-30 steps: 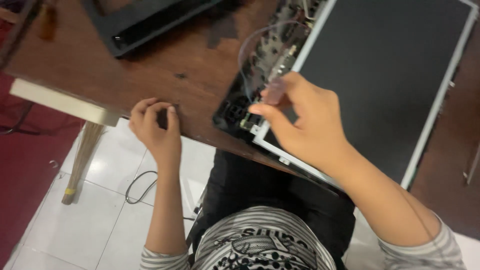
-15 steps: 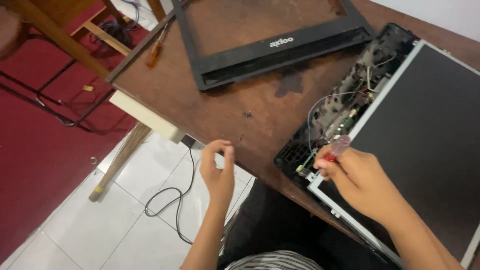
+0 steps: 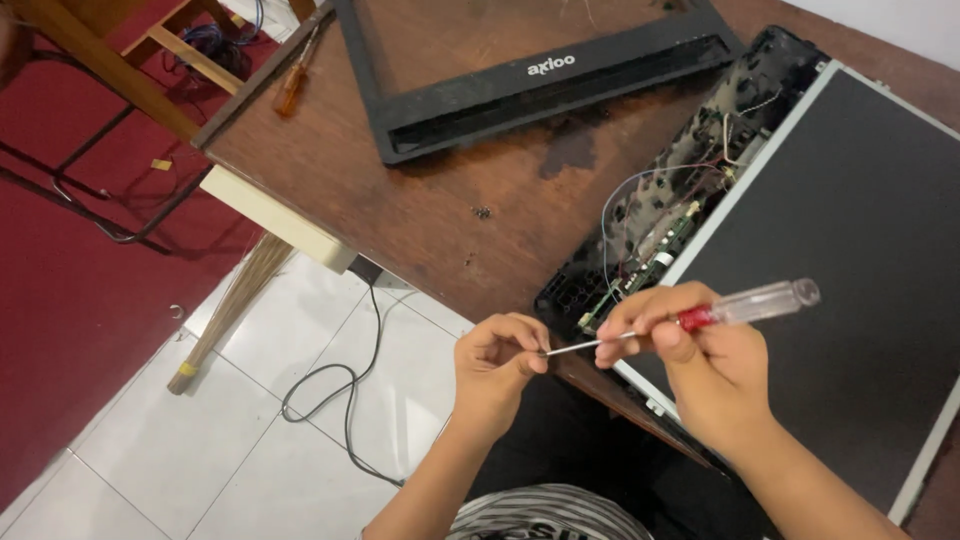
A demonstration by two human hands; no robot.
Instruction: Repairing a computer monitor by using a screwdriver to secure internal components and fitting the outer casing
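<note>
My right hand [image 3: 700,360] grips a screwdriver [image 3: 745,306] with a clear and red handle, held level over the table's near edge. Its thin metal shaft points left to my left hand [image 3: 495,365], whose fingertips pinch at the tip; whether they hold a screw I cannot tell. Just behind my hands lies an opened laptop lid: a dark screen panel [image 3: 850,250] resting in a black back cover [image 3: 650,220] with exposed wires and a small circuit board.
A black screen bezel frame [image 3: 520,85] lies at the back of the brown wooden table [image 3: 400,200]. Small screws [image 3: 482,212] sit mid-table. An orange-handled screwdriver [image 3: 290,90] lies at the far left edge. A black cable [image 3: 340,390] runs on the white tiled floor.
The view has shifted. My left hand has come up from below the table edge to meet the screwdriver tip. My right hand has lifted the screwdriver off the laptop and turned it level.
</note>
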